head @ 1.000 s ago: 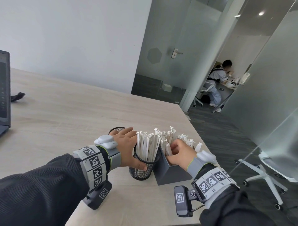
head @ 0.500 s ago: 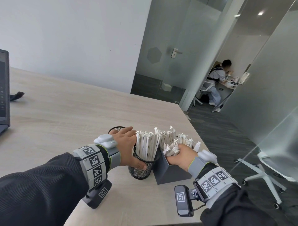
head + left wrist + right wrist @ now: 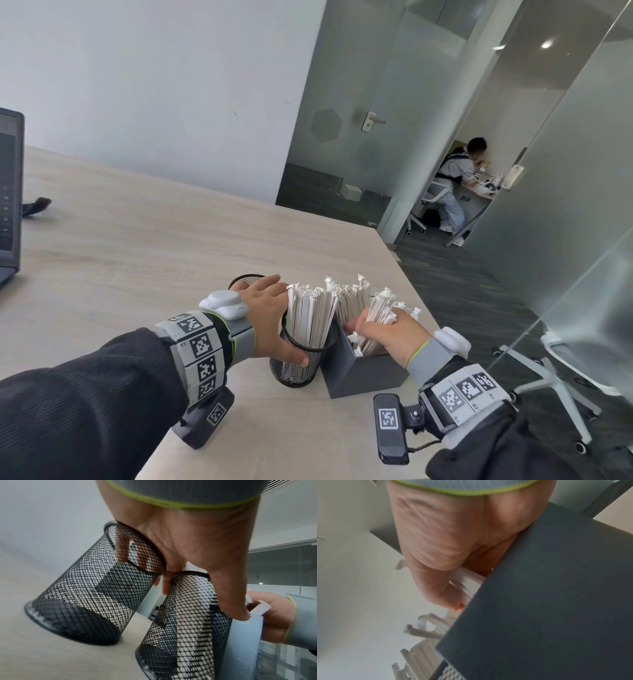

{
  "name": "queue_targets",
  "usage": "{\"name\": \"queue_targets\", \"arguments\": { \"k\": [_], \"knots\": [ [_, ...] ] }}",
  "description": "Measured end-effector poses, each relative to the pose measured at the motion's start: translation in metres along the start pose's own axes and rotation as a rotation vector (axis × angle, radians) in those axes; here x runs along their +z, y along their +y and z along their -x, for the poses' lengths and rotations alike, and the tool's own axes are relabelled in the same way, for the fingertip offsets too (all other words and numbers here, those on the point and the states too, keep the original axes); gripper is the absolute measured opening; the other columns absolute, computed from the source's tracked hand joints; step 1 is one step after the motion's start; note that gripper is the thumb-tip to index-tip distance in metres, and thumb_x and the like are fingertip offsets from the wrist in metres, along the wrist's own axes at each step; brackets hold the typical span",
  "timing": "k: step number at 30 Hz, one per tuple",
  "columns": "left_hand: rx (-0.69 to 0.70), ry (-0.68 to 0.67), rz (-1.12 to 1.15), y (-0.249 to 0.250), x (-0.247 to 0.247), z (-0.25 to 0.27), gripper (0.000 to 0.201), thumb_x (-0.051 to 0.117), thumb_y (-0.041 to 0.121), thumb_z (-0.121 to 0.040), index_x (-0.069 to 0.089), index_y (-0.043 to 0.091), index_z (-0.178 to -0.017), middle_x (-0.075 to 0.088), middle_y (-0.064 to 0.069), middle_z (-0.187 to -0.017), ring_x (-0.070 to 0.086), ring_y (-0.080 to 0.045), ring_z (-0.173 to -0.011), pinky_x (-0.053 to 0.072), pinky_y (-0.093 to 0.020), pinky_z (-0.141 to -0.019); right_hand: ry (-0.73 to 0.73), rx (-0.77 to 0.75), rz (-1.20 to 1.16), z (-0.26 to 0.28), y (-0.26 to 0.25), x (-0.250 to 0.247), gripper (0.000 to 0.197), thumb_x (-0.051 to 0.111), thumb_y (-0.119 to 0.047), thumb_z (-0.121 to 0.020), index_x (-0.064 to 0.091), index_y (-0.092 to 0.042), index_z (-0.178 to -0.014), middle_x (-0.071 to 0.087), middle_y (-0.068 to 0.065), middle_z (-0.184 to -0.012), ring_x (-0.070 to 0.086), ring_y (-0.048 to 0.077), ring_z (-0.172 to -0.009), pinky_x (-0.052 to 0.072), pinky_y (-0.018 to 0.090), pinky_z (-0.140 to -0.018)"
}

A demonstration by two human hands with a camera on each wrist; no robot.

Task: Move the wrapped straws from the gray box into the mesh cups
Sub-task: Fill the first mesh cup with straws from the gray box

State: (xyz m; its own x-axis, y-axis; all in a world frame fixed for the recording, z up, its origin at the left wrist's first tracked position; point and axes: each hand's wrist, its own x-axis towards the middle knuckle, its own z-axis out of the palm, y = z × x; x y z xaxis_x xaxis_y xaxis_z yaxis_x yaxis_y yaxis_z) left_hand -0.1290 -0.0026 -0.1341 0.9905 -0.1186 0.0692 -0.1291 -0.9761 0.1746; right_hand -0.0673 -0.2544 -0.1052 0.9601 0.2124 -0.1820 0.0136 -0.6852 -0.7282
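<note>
Near the table's front right corner stands the gray box (image 3: 363, 375) (image 3: 547, 601) with white wrapped straws (image 3: 352, 298) sticking up from it. My right hand (image 3: 383, 330) (image 3: 447, 563) grips a bundle of straws (image 3: 380, 310) (image 3: 467, 582) at the box's top. Just left of the box stands a black mesh cup (image 3: 298, 361) (image 3: 181, 626), packed with upright straws (image 3: 310, 315). My left hand (image 3: 274, 322) (image 3: 197, 547) grips this cup at its rim, thumb on the near side. A second mesh cup (image 3: 245, 281) (image 3: 96, 588) stands behind the left hand; no straws show in it.
The pale wooden table (image 3: 137, 246) ends just right of the box, with dark carpet below. A laptop (image 3: 8, 195) sits at the far left edge. White office chairs (image 3: 561, 370) stand on the floor to the right. Another person (image 3: 455, 185) sits in the room beyond the glass.
My right hand has closed round a bundle of straws in the box and lifted it slightly. The left hand has stayed on the full cup.
</note>
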Motion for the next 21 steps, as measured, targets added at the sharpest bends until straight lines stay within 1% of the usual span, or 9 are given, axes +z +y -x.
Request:
{"name": "queue_targets", "arguments": {
  "k": [1,3,5,9,12,16,18,20,21],
  "knots": [
    [0.001,-0.002,-0.002,0.000,0.000,0.000,0.121,0.046,0.101,-0.044,0.020,0.045,-0.149,0.027,0.022,-0.157,0.007,-0.011,-0.152,0.016,-0.050,-0.120,-0.022,-0.034,0.024,0.002,0.000,0.000,0.046,0.066,-0.048,-0.053,0.073,-0.024,-0.092,0.076,-0.007,-0.097,0.068,0.014,-0.101,0.050,0.033,-0.096],
    [0.001,-0.003,-0.002,0.000,-0.001,0.000,0.121,0.046,0.100,-0.045,0.020,0.044,-0.149,0.026,0.021,-0.157,0.006,-0.011,-0.152,0.016,-0.050,-0.120,-0.075,-0.119,0.091,0.008,-0.002,0.001,0.026,0.059,-0.034,-0.059,0.072,-0.028,-0.081,0.075,-0.007,-0.086,0.068,0.013,-0.088,0.053,0.030,-0.085],
    [0.003,0.000,-0.002,0.000,-0.001,0.000,0.121,0.045,0.100,-0.045,0.021,0.044,-0.149,0.026,0.021,-0.157,0.006,-0.011,-0.152,0.016,-0.049,-0.120,-0.158,-0.184,0.130,0.013,-0.003,0.003,0.027,0.052,-0.025,-0.064,0.071,-0.034,-0.081,0.071,-0.012,-0.080,0.063,0.007,-0.079,0.050,0.022,-0.076],
    [0.003,0.005,-0.004,-0.001,0.000,-0.001,0.122,0.044,0.101,-0.043,0.021,0.045,-0.149,0.027,0.021,-0.156,0.007,-0.011,-0.151,0.017,-0.049,-0.119,-0.297,-0.309,0.117,0.017,-0.005,-0.004,0.022,0.050,-0.015,-0.069,0.068,-0.013,-0.080,0.064,-0.008,-0.076,0.057,0.005,-0.074,0.044,0.023,-0.076],
    [0.003,0.007,-0.004,-0.001,0.000,-0.001,0.122,0.044,0.101,-0.043,0.020,0.045,-0.149,0.027,0.021,-0.156,0.007,-0.012,-0.151,0.017,-0.049,-0.119,-0.341,-0.300,0.085,0.015,-0.006,-0.006,0.025,0.049,-0.011,-0.065,0.067,-0.006,-0.082,0.063,-0.010,-0.073,0.058,0.000,-0.071,0.044,0.018,-0.074],
    [0.002,0.008,-0.004,-0.001,0.000,-0.001,0.123,0.044,0.101,-0.043,0.021,0.044,-0.149,0.027,0.021,-0.156,0.007,-0.012,-0.152,0.017,-0.049,-0.120,-0.421,-0.310,0.171,0.010,-0.010,-0.004,0.024,0.049,-0.002,-0.065,0.060,0.007,-0.085,0.048,-0.001,-0.074,0.044,0.003,-0.068,0.035,0.026,-0.068],
    [-0.002,0.006,-0.005,-0.001,0.000,-0.001,0.123,0.043,0.101,-0.043,0.021,0.043,-0.149,0.027,0.021,-0.157,0.007,-0.012,-0.152,0.017,-0.049,-0.119,-0.424,-0.329,0.226,0.009,-0.003,-0.006,0.019,0.051,-0.001,-0.066,0.059,-0.002,-0.083,0.049,-0.005,-0.075,0.044,0.000,-0.065,0.035,0.024,-0.066],
    [-0.004,0.011,-0.008,-0.002,0.001,-0.001,0.124,0.043,0.101,-0.043,0.022,0.043,-0.150,0.028,0.021,-0.156,0.008,-0.012,-0.151,0.017,-0.049,-0.119,-0.407,-0.329,0.240,0.011,0.004,-0.010,0.018,0.062,-0.013,-0.066,0.061,-0.020,-0.083,0.054,-0.012,-0.074,0.048,0.000,-0.066,0.040,0.019,-0.065],
    [-0.007,0.016,-0.008,-0.001,0.002,-0.001,0.124,0.044,0.101,-0.043,0.022,0.043,-0.149,0.028,0.021,-0.156,0.008,-0.012,-0.151,0.017,-0.048,-0.119,-0.401,-0.331,0.235,0.013,0.006,-0.010,0.019,0.070,-0.019,-0.068,0.061,-0.023,-0.084,0.055,-0.013,-0.073,0.049,0.002,-0.067,0.041,0.019,-0.065]
  ]
}}
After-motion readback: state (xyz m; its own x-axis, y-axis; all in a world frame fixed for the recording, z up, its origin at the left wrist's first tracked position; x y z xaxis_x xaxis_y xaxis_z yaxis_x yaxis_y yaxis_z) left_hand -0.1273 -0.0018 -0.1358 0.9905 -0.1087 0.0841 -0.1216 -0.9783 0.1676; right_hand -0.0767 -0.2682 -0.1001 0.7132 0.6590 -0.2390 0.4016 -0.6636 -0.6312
